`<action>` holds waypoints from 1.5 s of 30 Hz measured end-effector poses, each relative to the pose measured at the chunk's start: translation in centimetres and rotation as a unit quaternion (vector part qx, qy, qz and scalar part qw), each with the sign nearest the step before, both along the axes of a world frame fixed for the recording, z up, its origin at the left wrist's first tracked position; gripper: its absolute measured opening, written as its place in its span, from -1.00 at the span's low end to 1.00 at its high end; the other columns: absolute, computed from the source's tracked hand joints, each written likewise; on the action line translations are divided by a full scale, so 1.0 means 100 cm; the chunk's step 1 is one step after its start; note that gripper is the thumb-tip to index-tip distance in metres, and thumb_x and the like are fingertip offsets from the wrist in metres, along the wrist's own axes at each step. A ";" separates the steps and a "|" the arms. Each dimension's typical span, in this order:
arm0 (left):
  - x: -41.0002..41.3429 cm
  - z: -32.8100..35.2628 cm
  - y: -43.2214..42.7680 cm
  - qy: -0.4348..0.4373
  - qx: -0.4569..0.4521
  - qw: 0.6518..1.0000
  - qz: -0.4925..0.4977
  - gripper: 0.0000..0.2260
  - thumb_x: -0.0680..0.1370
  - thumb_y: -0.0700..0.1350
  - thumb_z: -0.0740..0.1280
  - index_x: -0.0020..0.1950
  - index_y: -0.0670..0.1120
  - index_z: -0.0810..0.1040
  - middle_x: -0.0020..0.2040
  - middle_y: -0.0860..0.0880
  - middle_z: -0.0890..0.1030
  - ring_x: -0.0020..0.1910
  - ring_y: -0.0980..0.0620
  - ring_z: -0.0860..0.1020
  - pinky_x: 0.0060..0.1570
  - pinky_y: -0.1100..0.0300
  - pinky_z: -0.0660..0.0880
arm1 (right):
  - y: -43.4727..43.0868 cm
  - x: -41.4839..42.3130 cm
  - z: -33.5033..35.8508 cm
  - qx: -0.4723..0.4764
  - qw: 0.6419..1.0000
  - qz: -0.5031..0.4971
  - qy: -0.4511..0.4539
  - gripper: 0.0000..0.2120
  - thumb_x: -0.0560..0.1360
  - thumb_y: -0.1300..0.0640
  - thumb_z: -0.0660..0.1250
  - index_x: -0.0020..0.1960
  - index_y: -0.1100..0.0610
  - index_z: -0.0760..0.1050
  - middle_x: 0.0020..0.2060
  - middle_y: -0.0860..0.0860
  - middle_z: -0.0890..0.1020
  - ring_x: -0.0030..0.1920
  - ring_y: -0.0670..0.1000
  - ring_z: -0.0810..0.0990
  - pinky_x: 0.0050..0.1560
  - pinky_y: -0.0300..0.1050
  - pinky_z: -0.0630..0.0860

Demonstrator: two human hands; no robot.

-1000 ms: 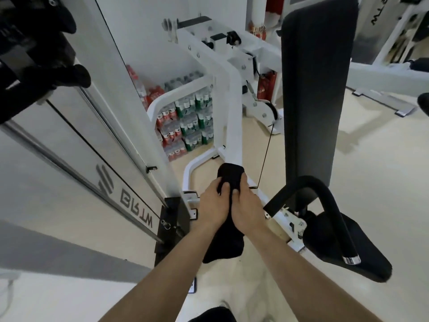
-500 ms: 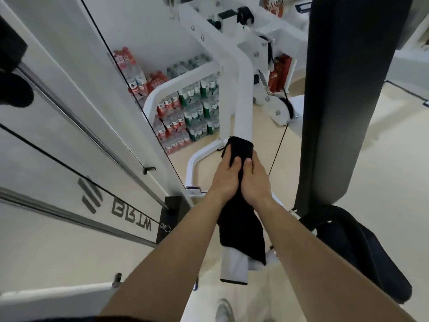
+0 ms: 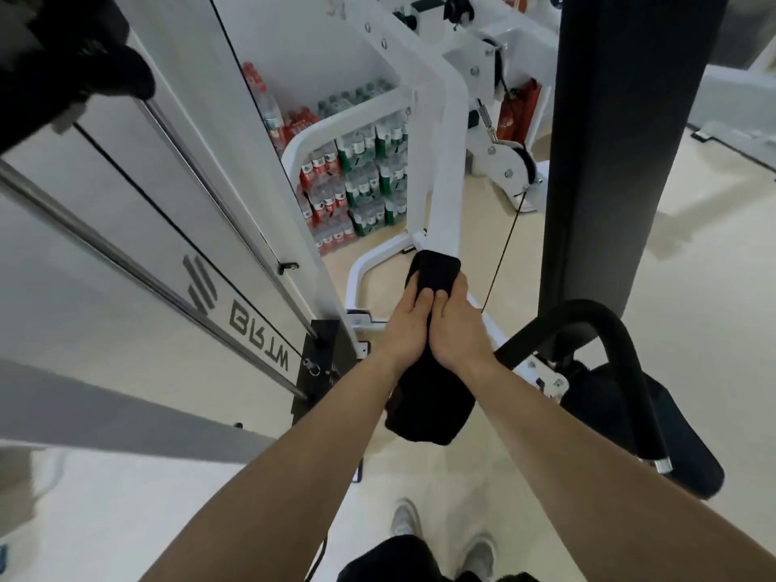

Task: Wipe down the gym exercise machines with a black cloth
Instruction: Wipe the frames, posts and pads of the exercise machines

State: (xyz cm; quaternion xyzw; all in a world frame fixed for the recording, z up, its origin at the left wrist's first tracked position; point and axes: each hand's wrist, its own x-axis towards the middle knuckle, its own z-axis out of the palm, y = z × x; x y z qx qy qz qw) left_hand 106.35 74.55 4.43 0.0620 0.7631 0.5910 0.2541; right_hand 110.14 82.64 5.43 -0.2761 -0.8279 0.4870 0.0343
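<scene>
Your left hand (image 3: 405, 331) and right hand (image 3: 455, 329) are both clenched side by side around the cloth (image 3: 432, 388), which you have wrapped round the white post (image 3: 447, 170) of the machine; your grip sits low on that post, just above where it meets the base tube (image 3: 361, 270). The cloth's top edge shows above your fingers and its loose end hangs down below your wrists. To your right stands the black back pad (image 3: 609, 140), with the curved black handle (image 3: 604, 329) and the seat (image 3: 621, 417) beneath it; to your left is the weight-stack cover (image 3: 126, 228) with its guide rods. Bottled water (image 3: 357, 182) is stacked on the floor behind the frame. As to progress, you cannot read from this view which surfaces are already wiped: nothing shows streaks or dust. Judging by position, you are mid-way through the post, and the pad, handle, seat, cover and the other machines in the room likely remain.
</scene>
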 end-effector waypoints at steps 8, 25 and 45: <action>0.043 0.004 -0.024 -0.061 0.045 0.997 0.026 -0.57 0.70 0.08 0.11 0.59 0.16 0.20 0.49 0.08 0.39 0.41 0.11 0.39 0.38 0.21 0.29 | -0.019 0.035 0.005 0.060 0.998 0.013 -0.031 -0.49 0.69 0.01 -0.01 0.59 0.07 -0.02 0.07 0.17 0.63 0.03 0.19 0.63 -0.05 -0.05 0.47; -0.097 0.010 0.056 -0.010 0.043 0.999 0.016 -0.60 0.71 -0.02 0.11 0.57 0.15 0.24 0.38 0.10 0.49 0.33 0.10 0.46 0.29 0.24 0.32 | 0.050 -0.105 0.008 -0.070 0.995 -0.064 0.029 -0.62 0.70 0.01 -0.02 0.48 0.04 0.26 0.20 0.10 0.58 0.14 0.14 0.56 0.04 -0.12 0.33; -0.280 0.004 0.156 0.022 0.028 0.999 0.003 -0.57 0.68 0.04 0.15 0.57 0.13 0.26 0.42 0.01 0.49 0.36 0.00 0.48 0.43 -0.02 0.35 | 0.158 -0.290 -0.002 -0.043 0.998 -0.040 0.035 -0.61 0.70 -0.02 -0.03 0.35 0.15 0.38 0.21 0.15 0.56 0.18 0.16 0.54 0.05 -0.10 0.33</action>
